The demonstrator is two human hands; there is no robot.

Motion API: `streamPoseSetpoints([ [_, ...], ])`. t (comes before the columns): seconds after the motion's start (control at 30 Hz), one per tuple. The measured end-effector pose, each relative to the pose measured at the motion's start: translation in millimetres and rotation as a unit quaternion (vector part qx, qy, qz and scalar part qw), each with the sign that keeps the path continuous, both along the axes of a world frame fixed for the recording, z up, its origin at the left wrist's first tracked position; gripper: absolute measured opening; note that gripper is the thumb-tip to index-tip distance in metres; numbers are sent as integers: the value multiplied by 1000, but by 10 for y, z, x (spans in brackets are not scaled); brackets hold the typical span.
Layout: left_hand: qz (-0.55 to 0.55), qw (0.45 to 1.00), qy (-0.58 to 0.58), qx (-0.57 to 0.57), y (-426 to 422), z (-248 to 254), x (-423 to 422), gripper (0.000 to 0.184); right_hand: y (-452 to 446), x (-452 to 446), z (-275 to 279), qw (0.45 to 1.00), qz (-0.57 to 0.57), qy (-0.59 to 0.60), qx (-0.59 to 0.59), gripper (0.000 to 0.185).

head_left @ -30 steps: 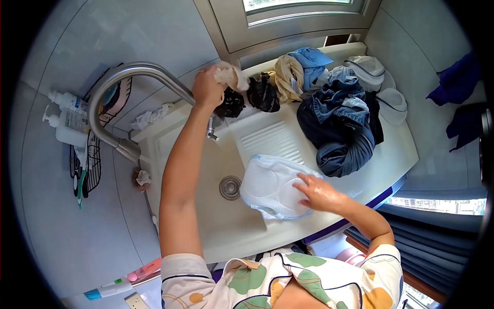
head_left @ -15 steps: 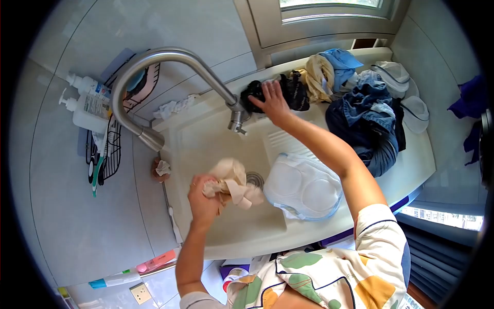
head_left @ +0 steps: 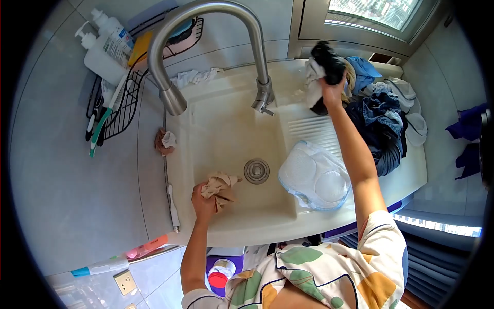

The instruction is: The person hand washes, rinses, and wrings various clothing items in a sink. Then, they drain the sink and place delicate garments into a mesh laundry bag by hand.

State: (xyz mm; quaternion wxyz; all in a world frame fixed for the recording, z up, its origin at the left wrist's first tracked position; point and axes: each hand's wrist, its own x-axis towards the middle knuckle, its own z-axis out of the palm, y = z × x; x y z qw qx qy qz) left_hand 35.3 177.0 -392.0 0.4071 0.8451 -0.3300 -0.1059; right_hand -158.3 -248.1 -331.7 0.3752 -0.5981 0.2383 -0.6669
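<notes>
My left hand [head_left: 203,200] is closed on a crumpled beige cloth garment [head_left: 221,188], held over the left side of the sink basin [head_left: 226,134]. At the back right, my right hand [head_left: 333,92] grips a black cloth garment [head_left: 329,63], lifted and slightly blurred. A whitish cloth [head_left: 313,85] hangs right beside that hand; whether it is gripped too cannot be made out. A pile of dark blue denim [head_left: 383,116] lies to the right of my right forearm, with a light blue cloth [head_left: 364,71] behind it. The white mesh laundry bag [head_left: 315,175] rests on the ribbed washboard part.
A steel faucet [head_left: 216,7] arches over the basin, whose drain [head_left: 256,171] shows at the bottom. On the left wall, a wire rack [head_left: 123,116] holds brushes near pump bottles [head_left: 105,56]. A white toothbrush [head_left: 173,206] lies on the left rim. White mesh pieces [head_left: 416,129] sit far right.
My right hand has closed on the black garment and raised it rightward from the back ledge. My left hand still holds the beige garment, now bunched smaller. The view has shifted.
</notes>
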Motion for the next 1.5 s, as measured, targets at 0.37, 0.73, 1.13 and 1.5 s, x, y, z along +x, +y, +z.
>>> streamPoseSetpoints([
  [0.37, -55, 993, 99, 18, -257, -320, 300, 34, 2858, 245, 41, 909, 339, 92, 225, 69],
  [0.73, -82, 990, 0, 117, -291, -394, 89, 30, 1208, 82, -83, 784, -185, 585, -99, 67],
  [1.13, -247, 928, -110, 258, -243, -403, -515, 39, -228, -178, -414, 794, -144, 581, 102, 29],
  [1.5, -207, 946, -48, 244, -364, -301, -386, 36, 1571, -214, 1230, 961, 220, -21, 165, 12],
])
